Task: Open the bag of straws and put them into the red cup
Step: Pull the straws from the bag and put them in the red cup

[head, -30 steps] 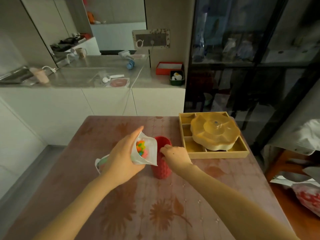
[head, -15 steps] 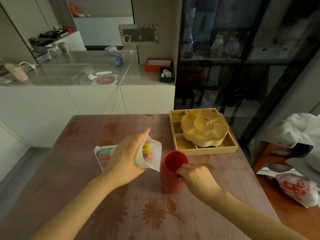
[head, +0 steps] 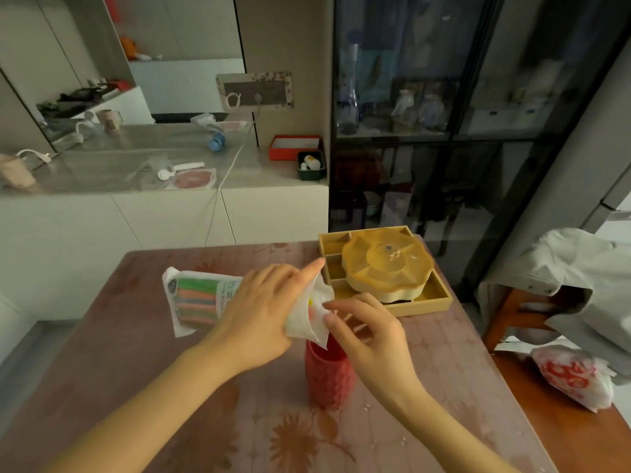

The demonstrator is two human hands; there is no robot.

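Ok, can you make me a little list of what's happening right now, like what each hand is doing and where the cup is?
left hand: grips the bag of straws, its open end tipped over the cup
right hand: fingers at the bag's open end
red cup: upright on the table, just under the bag's mouth
straws: still in the bag
nearby: yellow tray behind the cup

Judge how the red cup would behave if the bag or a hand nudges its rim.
The red cup looks tall and narrow, so probably tippy. No hand steadies it now, and it seems empty, likely light. Its textured wall should give decent grip.
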